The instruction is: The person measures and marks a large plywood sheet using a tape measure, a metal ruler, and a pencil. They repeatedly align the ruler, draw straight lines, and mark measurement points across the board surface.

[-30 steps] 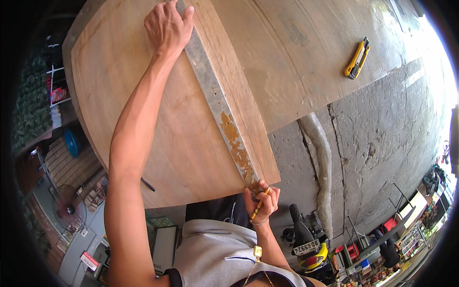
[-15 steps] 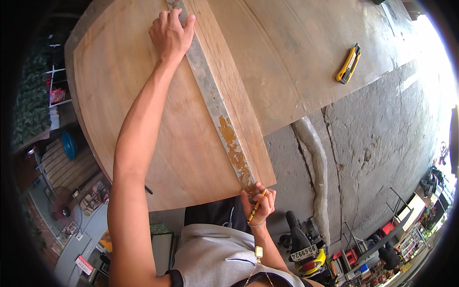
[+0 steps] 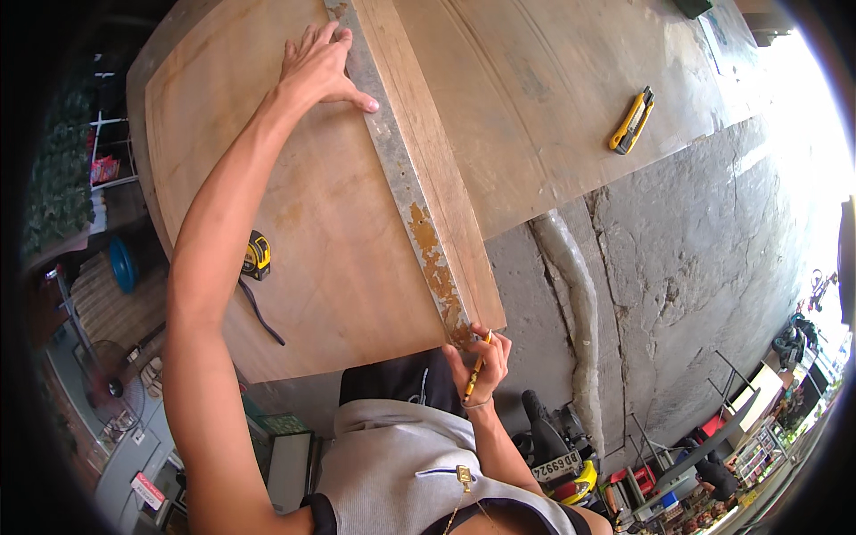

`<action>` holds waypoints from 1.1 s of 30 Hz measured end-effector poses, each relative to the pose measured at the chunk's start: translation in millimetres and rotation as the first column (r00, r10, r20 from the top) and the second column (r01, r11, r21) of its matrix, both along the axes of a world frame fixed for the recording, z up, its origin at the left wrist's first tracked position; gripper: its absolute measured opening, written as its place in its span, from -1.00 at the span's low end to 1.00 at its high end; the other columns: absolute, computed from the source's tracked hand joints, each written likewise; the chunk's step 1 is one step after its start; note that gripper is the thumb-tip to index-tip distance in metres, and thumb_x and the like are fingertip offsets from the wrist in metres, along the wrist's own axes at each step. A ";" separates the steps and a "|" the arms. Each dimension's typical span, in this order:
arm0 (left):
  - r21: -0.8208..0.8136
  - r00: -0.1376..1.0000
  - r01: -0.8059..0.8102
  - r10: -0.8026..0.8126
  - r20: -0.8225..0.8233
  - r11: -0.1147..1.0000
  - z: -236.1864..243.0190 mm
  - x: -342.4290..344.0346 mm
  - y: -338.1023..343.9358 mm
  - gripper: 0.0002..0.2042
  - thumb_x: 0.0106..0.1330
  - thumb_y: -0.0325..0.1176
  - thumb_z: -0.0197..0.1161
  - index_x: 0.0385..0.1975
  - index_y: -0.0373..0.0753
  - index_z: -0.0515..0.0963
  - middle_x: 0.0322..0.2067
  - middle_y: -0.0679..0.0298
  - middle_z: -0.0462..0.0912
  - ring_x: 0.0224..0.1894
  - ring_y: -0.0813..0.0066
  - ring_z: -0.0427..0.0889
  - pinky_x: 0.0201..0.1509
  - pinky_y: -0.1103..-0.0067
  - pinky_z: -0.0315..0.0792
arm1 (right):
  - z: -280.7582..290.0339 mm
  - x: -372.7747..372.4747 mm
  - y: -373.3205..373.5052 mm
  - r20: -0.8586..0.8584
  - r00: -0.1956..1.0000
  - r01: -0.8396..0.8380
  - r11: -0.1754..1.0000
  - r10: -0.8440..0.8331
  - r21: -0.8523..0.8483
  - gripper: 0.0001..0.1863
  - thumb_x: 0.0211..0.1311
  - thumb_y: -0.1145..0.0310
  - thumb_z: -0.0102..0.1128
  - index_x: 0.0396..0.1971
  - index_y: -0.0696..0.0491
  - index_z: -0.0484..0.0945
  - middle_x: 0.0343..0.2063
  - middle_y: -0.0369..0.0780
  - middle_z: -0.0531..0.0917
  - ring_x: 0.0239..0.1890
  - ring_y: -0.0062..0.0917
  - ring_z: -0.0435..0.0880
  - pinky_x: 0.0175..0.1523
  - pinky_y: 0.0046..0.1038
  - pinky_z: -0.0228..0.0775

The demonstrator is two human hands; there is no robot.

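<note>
A long metal straightedge (image 3: pixel 397 169), worn and patched with orange-brown, lies across a plywood sheet (image 3: pixel 308 196). At its far end my left hand (image 3: pixel 318 69) is spread open, thumb stretched over the metal and fingers at its left edge. My right hand (image 3: pixel 490 361) is at the near end, by the board's front edge, closed round a thin yellow-and-black pencil (image 3: pixel 476 373). Its fingers reach up to the straightedge's corner; whether they press on it I cannot tell. Beside my left forearm sits a yellow-and-black tape measure (image 3: pixel 258 256), partly hidden, with a dark strap.
A yellow utility knife (image 3: pixel 632 120) lies on the larger brown panel (image 3: pixel 535 116) at the right. Beyond its edge is cracked concrete floor (image 3: pixel 678 259). A parked motorcycle (image 3: pixel 557 446) stands at lower right, a fan (image 3: pixel 114 388) at lower left.
My left hand has shifted slightly toward me and spread, its thumb now lower on the straightedge. The left forearm moved left, uncovering the tape measure. My right hand stays at the near end.
</note>
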State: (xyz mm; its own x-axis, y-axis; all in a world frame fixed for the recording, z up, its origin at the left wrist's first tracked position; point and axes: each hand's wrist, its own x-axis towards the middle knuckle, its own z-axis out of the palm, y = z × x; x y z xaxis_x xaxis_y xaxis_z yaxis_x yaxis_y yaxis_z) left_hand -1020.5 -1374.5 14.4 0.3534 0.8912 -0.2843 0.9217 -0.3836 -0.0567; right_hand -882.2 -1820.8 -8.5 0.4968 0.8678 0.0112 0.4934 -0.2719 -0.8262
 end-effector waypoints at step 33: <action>-0.221 0.998 -0.063 0.062 -0.009 0.973 28.8 33.5 -18.7 -0.47 -0.20 -0.17 0.62 -0.15 -0.21 0.67 0.00 0.03 0.63 0.17 0.16 0.52 0.22 0.08 0.30 | -15.4 2.6 -19.0 0.123 0.958 -0.264 0.965 0.260 0.013 -0.68 -0.07 0.51 0.42 -0.29 0.10 0.50 -0.05 -0.03 0.59 -0.08 -0.13 0.56 0.01 -0.20 0.41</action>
State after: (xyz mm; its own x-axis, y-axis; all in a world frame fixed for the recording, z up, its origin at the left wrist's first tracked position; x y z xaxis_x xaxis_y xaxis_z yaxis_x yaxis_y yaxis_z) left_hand -987.0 -1393.2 43.2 0.2984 0.8263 -0.4776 0.9442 -0.3285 0.0217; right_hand -879.6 -1839.8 -23.9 0.2458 0.9657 0.0838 0.6395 -0.0965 -0.7627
